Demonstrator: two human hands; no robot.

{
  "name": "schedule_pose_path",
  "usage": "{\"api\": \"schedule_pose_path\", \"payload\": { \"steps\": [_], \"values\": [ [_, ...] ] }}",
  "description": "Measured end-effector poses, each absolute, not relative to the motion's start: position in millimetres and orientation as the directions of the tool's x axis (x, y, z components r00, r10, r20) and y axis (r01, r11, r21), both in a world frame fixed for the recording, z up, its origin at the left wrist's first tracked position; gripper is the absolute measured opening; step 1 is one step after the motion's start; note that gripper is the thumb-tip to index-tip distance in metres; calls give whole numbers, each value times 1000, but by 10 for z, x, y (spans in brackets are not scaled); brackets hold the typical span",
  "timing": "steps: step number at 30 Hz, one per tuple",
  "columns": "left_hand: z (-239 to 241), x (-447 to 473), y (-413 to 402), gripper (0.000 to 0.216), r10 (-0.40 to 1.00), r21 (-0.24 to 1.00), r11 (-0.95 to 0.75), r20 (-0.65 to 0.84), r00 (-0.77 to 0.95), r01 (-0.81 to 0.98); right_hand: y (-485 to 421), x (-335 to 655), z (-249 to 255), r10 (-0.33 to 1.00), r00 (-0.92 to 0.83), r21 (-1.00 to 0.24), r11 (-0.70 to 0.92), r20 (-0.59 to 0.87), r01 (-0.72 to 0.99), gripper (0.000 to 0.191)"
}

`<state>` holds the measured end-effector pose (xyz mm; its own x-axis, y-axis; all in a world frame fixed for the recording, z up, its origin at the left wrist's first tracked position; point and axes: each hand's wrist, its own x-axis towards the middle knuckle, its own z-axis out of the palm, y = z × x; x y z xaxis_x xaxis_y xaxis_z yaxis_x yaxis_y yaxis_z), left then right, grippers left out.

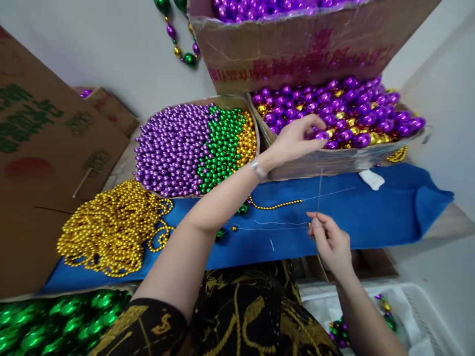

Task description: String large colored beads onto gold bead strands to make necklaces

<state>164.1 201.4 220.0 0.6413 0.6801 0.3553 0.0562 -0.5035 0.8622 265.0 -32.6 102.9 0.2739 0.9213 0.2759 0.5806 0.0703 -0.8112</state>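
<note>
My left hand (295, 137) is at the front edge of a cardboard box of large purple and gold beads (361, 118). Its fingers are curled round a purple bead (321, 135). Lower down, above the blue cloth (389, 212), my right hand (331, 241) pinches a long thin needle (319, 190) that points upward. Pale thread (274, 227) trails leftward from beside that hand, with a small gold bead (234, 228) near its far end. A short string of gold beads (278, 205) lies on the cloth behind it.
Left of the large beads stands a box of small purple, green and gold beads (174, 148). Gold bead strands (107, 227) are heaped on the cloth's left end. A tall carton (33, 148) rises at left; a white basket (419, 296) sits lower right.
</note>
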Motion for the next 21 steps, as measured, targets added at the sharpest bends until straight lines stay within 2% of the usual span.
{"api": "schedule_pose_path", "payload": {
  "steps": [1, 3, 5, 7, 12, 21],
  "values": [
    [2158, 1422, 1889, 29, 707, 931, -359, 314, 634, -61, -328, 2619, 1028, 917, 246, -780, 102, 314, 617, 24],
    [2006, 978, 1645, 33, 740, 975, -46, 181, 648, -220, -319, 2545, 1024, 905, 180, -720, 173, 386, 672, 23],
    [1801, 594, 1442, 35, 784, 938, 178, 47, 619, -297, -298, 2464, 1008, 887, 98, -657, 255, 450, 710, 22],
    [1598, 310, 1293, 38, 828, 892, 289, -51, 559, -348, -274, 2383, 975, 865, 12, -602, 340, 502, 722, 22],
    [1319, -56, 1103, 33, 891, 854, 330, -142, 431, -403, -238, 2213, 874, 824, -150, -520, 474, 546, 710, 25],
    [1309, -271, 991, 30, 906, 894, 299, -157, 393, -333, -199, 2108, 834, 833, -225, -413, 462, 505, 785, 25]
  ]
}}
